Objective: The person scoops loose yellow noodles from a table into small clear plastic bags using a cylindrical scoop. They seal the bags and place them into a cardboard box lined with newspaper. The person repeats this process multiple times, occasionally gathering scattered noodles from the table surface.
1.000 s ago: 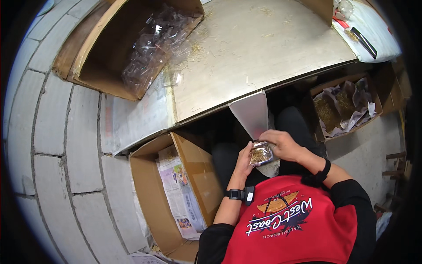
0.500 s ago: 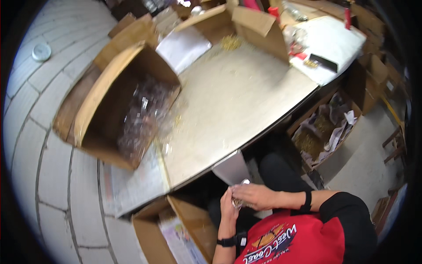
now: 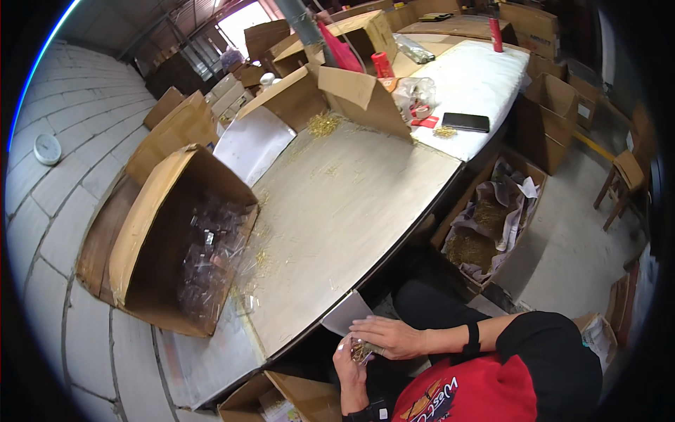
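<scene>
Close to my body, below the table's front edge, both hands meet around a small clear plastic container with thin gold-coloured pieces showing in it. My left hand is closed around its near left side. My right hand lies over it from the right, fingers pressed together against its top. Part of the container is hidden by the fingers, so its exact shape cannot be made out. Just beyond the hands, a pale flat panel leans at the table edge.
On the table, a tipped cardboard box holds many clear plastic cases. A pile of gold-coloured pieces lies farther back. Right of me, an open carton contains more. A black phone rests on white wrapping.
The view has tilted up, showing more of the room's far side. Both hands stay together on the container, and my right fingers now lie flatter over it.
</scene>
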Demonstrator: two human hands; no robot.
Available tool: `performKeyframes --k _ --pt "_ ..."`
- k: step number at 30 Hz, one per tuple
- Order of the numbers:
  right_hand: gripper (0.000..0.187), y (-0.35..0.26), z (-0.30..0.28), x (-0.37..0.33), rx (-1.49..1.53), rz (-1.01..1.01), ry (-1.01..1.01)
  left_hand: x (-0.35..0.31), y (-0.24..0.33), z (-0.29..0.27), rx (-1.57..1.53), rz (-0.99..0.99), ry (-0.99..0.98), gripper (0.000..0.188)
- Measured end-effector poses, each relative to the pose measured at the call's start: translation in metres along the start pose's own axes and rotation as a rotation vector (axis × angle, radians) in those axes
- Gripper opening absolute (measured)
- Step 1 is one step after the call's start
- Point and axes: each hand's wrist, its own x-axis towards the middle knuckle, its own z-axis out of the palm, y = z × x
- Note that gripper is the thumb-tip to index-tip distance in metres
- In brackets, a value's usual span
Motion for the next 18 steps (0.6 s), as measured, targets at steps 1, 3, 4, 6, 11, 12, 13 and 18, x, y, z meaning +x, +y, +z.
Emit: performKeyframes --k 1,3,4,6,11,12,13,18 --pt "0.048 0.001 -0.001 0.001 -0.064 0.027 0.001 -0.003 0.003 0.004 0.004 -0.002 0.008 0.028" --pt "0.047 0.006 -0.002 -0.002 -0.158 0.052 -0.015 0.0 0.002 0.008 0.045 0.009 0.022 0.03" --pt "0.047 0.009 0.0 -0.006 -0.183 0.048 -0.033 0.002 -0.001 0.007 0.037 0.006 -0.002 0.03" --pt "0.046 0.011 0.004 -0.012 -0.196 0.038 -0.032 0.005 -0.004 0.007 0.021 0.006 -0.036 0.03" --pt "0.047 0.008 -0.002 -0.019 -0.163 0.037 0.007 0.014 -0.01 0.014 0.076 0.047 -0.021 0.03" --pt "0.048 0.008 -0.002 -0.02 -0.151 0.04 0.019 0.02 -0.014 0.01 0.07 0.045 -0.045 0.03" --pt "0.047 0.01 -0.004 -0.02 -0.083 0.065 0.014 0.025 -0.017 0.008 0.064 0.044 -0.071 0.031" --pt "0.052 0.015 -0.018 -0.027 -0.136 0.1 0.072 0.032 -0.027 0.044 0.048 0.03 -0.05 0.029"
